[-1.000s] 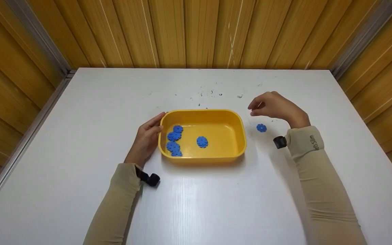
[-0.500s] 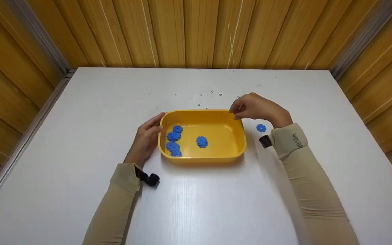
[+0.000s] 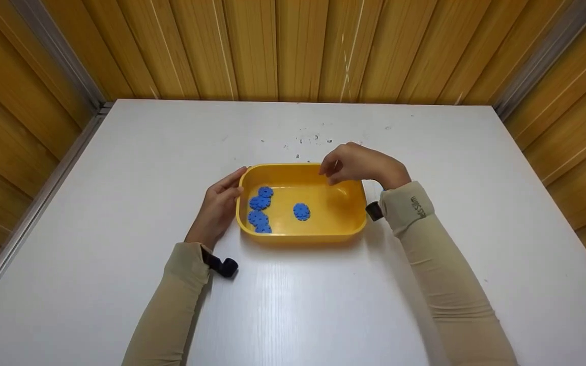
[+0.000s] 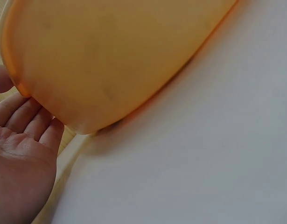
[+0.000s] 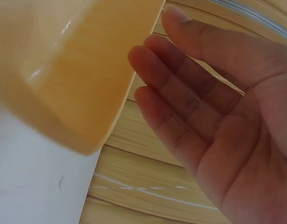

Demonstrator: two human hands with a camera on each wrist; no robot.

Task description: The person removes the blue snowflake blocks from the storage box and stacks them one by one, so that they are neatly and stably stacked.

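Note:
A yellow plastic basin (image 3: 323, 237) stands on the white table. My left hand (image 3: 218, 206) holds its left end, thumb at the rim and fingers along the outer wall; the left wrist view shows the thumb and fingers on either side of the rim. Blue notched flower-shaped discs (image 3: 258, 218) lie in a cluster along the basin's left inside wall, and a small overlapping pile of discs (image 3: 301, 211) lies near the middle. Over the basin's back right corner hangs my right hand (image 3: 361, 163), its fingers loosely bent; the right wrist view shows an empty palm (image 5: 241, 154).
The white table (image 3: 293, 305) has small dark marks (image 3: 316, 138) behind the basin. Yellow slatted panels (image 3: 293, 51) close off the back and both sides. My right cuff (image 3: 407, 206) covers the spot of a loose disc on the table.
My right hand has moved left, from beside the basin to over its back right corner. The disc on the table is now covered by the right wrist. The left hand and basin stay put.

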